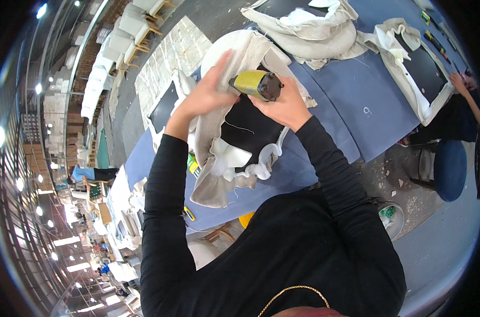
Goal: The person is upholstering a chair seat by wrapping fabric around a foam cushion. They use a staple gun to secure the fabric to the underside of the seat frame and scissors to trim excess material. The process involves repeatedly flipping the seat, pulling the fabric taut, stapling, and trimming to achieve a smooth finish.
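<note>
Right hand [286, 105] is closed around a yellow staple gun [257, 84], held against the beige fabric cover [234, 63] of a seat panel lying near the blue worktable's [351, 100] left edge. Left hand [208, 95], fingers extended and together, presses flat on the fabric just left of the tool, gripping nothing.

Packages, labels, signs, screens: few found, none clear.

One small green and yellow packet [193, 165] lies at the left edge of the bench [356, 100], partly covered by cloth; its shape cannot be told in full.

Two small flat items with green, yellow and red faces [426, 18] sit at the far right corner of the bench; too small to tell whether packets or labels.

No signs or screens can be made out.
</note>
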A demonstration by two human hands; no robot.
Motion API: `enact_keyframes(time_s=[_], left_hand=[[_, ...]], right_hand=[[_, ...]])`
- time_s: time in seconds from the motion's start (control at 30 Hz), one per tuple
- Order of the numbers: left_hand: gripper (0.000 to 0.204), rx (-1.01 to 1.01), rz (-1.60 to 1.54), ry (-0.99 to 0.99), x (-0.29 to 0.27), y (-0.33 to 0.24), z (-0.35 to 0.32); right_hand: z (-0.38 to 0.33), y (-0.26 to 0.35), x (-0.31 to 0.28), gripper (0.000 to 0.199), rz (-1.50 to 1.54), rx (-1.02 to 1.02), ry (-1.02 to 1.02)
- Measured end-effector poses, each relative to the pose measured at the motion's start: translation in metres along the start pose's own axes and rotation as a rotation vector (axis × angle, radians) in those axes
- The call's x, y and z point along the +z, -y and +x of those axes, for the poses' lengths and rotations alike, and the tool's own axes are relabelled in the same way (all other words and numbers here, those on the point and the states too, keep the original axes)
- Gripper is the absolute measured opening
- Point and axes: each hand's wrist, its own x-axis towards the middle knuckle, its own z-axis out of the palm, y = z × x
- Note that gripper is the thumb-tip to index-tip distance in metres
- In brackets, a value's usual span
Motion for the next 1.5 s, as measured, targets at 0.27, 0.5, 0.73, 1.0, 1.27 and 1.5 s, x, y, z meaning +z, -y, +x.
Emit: enact_keyframes(time_s=[0.27,0.5,0.73,1.0,1.27,1.5], left_hand=[[0.069,-0.404,-0.032,0.008,-0.002,0.004,-0.006],[0.069,-0.022,0.321,-0.031,0.005,-0.012,-0.025],[0.08,-0.045,0.25,0.025,0.001,-0.011,-0.027],[0.098,0.034,0.311,-0.025,0.004,0.002,-0.029],[0.073,-0.785,-0.5,-0.016,-0.002,0.03,-0.047],[0.06,-0.193,0.264,-0.037,0.003,-0.013,-0.068]], right_hand=[[0.002,-0.023,0.017,0.039,0.088,-0.049,-0.092],[-0.001,-0.019,0.019,0.036,0.066,0.007,-0.029],[0.001,-0.013,0.024,0.034,-0.025,0.0,0.001],[-0.007,-0.012,0.037,0.031,0.064,-0.035,0.014],[-0.02,-0.021,0.041,0.042,0.05,-0.014,-0.001],[-0.017,-0.021,0.048,0.044,0.068,-0.059,-0.004]])
